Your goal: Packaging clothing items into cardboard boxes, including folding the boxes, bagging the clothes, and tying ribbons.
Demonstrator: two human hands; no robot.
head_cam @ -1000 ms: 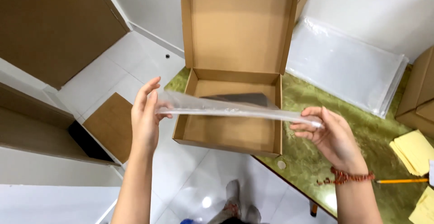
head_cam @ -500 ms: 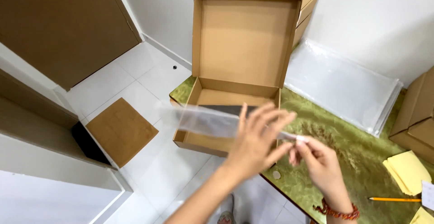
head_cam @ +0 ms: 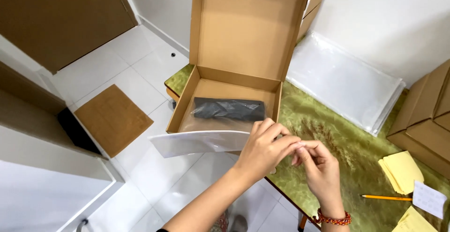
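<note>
My left hand [head_cam: 266, 148] and my right hand [head_cam: 318, 166] meet at the right end of a clear plastic bag [head_cam: 199, 142], which sticks out to the left over the floor. Both hands pinch that end, fingertips touching. Behind the bag stands an open cardboard box [head_cam: 239, 30] with its lid upright, on the corner of a green table [head_cam: 337, 143]. Inside the box lies a dark folded item in plastic [head_cam: 228, 108].
A stack of clear plastic bags [head_cam: 344, 84] lies on the table by the wall. Closed cardboard boxes [head_cam: 424, 117] stand at the right. Yellow papers [head_cam: 401, 171] and a pencil [head_cam: 385, 197] lie near the right edge. A brown mat [head_cam: 112, 117] lies on the white floor.
My left hand left the bag's left end and crossed over to its right end beside my right hand. The bag's left end now hangs free.
</note>
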